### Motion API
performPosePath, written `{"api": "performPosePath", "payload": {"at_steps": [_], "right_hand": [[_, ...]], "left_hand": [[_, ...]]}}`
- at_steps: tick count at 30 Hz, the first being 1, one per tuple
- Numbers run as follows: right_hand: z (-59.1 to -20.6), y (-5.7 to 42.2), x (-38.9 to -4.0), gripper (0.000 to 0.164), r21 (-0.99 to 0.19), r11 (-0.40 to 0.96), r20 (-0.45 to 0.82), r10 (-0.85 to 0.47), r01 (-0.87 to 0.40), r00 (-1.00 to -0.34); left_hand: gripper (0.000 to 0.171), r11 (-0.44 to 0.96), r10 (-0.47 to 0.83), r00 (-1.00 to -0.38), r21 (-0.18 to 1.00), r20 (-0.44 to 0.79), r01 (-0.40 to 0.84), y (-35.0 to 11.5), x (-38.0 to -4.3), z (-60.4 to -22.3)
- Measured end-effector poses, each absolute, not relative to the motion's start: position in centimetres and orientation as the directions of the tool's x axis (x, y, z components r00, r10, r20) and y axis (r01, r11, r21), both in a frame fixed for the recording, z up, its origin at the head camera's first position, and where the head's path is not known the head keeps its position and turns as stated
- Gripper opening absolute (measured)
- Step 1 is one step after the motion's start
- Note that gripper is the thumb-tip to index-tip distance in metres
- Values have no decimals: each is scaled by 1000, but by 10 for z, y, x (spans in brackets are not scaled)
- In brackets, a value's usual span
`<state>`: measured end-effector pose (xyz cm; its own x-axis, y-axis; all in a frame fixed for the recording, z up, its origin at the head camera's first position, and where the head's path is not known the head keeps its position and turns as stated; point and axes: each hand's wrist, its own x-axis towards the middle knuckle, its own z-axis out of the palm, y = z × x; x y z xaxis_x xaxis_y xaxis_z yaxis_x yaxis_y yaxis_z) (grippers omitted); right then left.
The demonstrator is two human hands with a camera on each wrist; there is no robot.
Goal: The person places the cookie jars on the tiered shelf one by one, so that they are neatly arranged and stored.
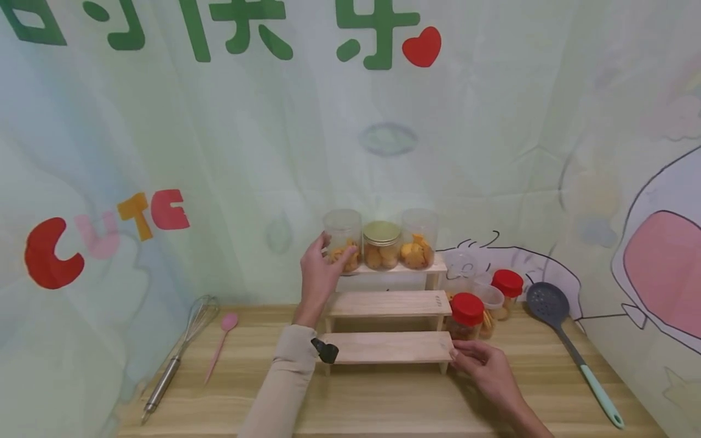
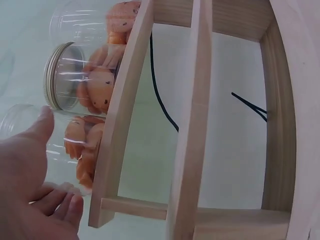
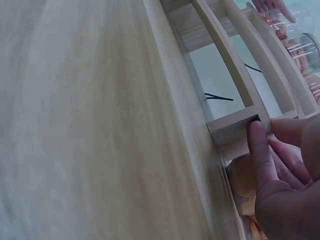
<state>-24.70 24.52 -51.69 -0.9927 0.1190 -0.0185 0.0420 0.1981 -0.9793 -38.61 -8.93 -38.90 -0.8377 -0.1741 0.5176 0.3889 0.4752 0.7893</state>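
A three-step wooden display shelf (image 1: 389, 348) carries three clear jars of orange-brown cookies on its top step. My left hand (image 1: 323, 274) holds the left jar (image 1: 350, 228), thumb across its front and fingers round its outer side. No lid shows on that jar. Beside it stands a jar with a gold lid (image 1: 381, 232), then another lidless jar (image 1: 420, 237). At the lowest step's right end, my right hand (image 1: 487, 368) pinches the board's corner. The right wrist view shows the thumb (image 3: 260, 150) pressed against the wood.
Right of the shelf stand red-lidded jars (image 1: 467, 309) and an uncovered container (image 1: 487, 298). A slotted skimmer (image 1: 550, 304) lies at the far right. On the left lie a whisk (image 1: 175, 365) and a pink spoon (image 1: 229, 322). A printed curtain (image 1: 246, 152) hangs behind the wooden table (image 1: 383, 404).
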Motion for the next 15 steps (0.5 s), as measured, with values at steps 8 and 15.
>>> {"api": "performPosePath", "payload": {"at_steps": [8, 15], "right_hand": [[-516, 246, -249, 40, -975, 215, -22, 124, 49, -992], [-517, 244, -248, 38, -975, 216, -21, 123, 47, -992]], "left_hand": [[75, 590, -55, -859, 710, 510, 384, -99, -383, -397], [94, 668, 36, -825, 601, 564, 439, -110, -376, -406]]}}
